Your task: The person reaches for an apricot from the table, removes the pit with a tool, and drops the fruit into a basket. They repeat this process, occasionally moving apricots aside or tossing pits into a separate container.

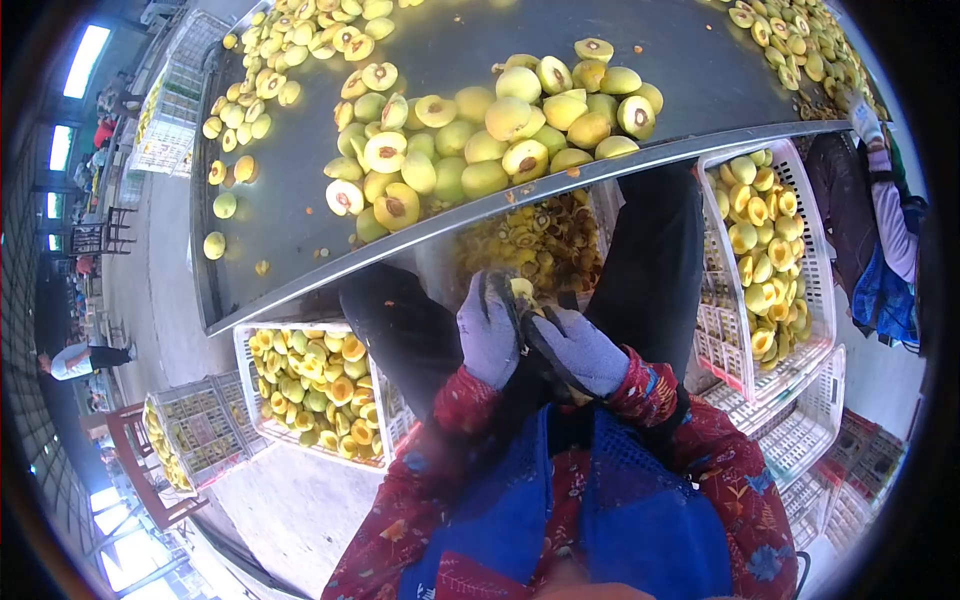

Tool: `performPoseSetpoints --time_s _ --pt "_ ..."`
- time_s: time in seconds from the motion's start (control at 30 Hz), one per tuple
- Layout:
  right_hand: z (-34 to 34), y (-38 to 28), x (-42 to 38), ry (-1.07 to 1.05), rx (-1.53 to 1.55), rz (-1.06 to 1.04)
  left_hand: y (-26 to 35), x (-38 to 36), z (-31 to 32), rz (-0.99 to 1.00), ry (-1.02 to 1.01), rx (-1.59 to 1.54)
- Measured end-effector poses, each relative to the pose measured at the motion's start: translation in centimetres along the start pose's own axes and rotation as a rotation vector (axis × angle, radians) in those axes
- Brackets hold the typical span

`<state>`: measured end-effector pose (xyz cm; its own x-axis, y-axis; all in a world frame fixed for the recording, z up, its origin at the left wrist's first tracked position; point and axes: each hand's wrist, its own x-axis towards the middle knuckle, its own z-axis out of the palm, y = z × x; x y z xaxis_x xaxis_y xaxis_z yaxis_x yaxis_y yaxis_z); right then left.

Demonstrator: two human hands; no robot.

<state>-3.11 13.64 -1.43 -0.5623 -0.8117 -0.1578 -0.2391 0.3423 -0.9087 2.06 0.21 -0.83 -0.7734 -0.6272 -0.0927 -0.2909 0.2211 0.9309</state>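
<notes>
In the head view my left hand (489, 330), in a grey-lilac glove with a dark palm, is closed around a yellow peach half (522, 288). Close beside it, my right hand (583, 347), gloved the same way, is closed with its fingers near the fruit. Whatever the right hand grips is hidden by the glove. Below both hands' far side, between my knees, a container holds a heap of brownish-yellow scraps (540, 240). On the metal table (290, 215) ahead lies a pile of halved peaches (480, 140), several with reddish pit hollows showing.
A white crate (378, 400) of peach halves stands at my left, another crate (736, 320) at my right on stacked crates. The table's metal edge (430, 222) runs just beyond my hands. A co-worker's gloved hand (862, 115) is at the far right. A person (75, 360) is far left.
</notes>
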Motion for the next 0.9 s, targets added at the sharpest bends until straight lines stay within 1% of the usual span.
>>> performPoseSetpoints --time_s 0.03,0.07,0.13,0.17,0.23,0.3,0.33,0.37,0.43,0.47,0.53,0.63,0.7,0.73,0.8,0.83,0.87,0.9 --pt "0.5 0.7 0.0 -0.018 0.014 0.044 1.2 -0.1 -0.1 0.005 -0.025 0.070" --pt "0.9 1.3 -0.1 -0.038 0.029 0.090 0.9 -0.3 -0.1 0.039 -0.020 0.137" --pt "0.9 2.4 -0.2 -0.048 -0.023 -0.028 0.1 -0.4 0.0 0.118 -0.002 0.267" --pt "1.0 2.7 -0.1 -0.049 -0.048 -0.086 0.2 -0.4 -0.1 0.123 -0.012 0.236" --pt "1.3 2.8 0.1 -0.042 0.368 0.003 0.4 -0.7 -0.2 0.124 -0.035 0.173" --pt "1.1 1.9 0.2 -0.072 0.520 0.176 -1.2 -0.4 0.0 0.094 -0.027 0.234" --pt "0.0 0.1 0.3 -0.106 0.463 0.304 -1.8 -0.1 0.1 0.079 -0.023 0.265" --pt "-0.6 -0.9 0.3 -0.138 0.405 0.432 -1.8 0.3 0.0 0.003 -0.106 0.227" --pt "0.3 0.8 0.1 -0.113 0.317 0.365 -1.9 1.1 -0.2 -0.150 -0.271 0.146" --pt "0.7 1.5 -0.1 -0.103 0.276 0.334 -2.1 0.7 0.0 -0.062 -0.186 0.193" --pt "-0.5 1.1 0.0 -0.193 0.636 0.318 -2.4 -0.1 0.8 0.125 -0.010 0.284" --pt "-0.3 0.5 0.1 -0.155 0.931 0.148 -1.4 -0.5 0.5 0.169 -0.190 -0.045" --pt "-0.8 -1.0 -0.3 -0.204 1.423 0.705 -1.5 0.1 0.2 0.085 -0.272 -0.135" --pt "-0.7 -1.0 -0.4 -0.200 1.442 0.681 -1.6 0.2 0.2 0.044 -0.310 -0.180" --pt "-0.4 -0.7 -0.2 -0.188 1.477 0.618 -3.0 0.5 0.7 -0.026 -0.271 -0.364" --pt "-0.7 -0.4 -0.2 -0.323 1.653 0.587 -3.5 0.7 0.8 -0.059 -0.251 -0.455" --pt "-1.4 0.3 -0.2 -0.462 1.821 0.548 -3.9 1.2 0.7 -0.085 -0.351 -0.502" --pt "-1.9 0.7 -0.4 -0.604 1.990 0.515 -2.8 1.7 0.1 -0.123 -0.451 -0.550"
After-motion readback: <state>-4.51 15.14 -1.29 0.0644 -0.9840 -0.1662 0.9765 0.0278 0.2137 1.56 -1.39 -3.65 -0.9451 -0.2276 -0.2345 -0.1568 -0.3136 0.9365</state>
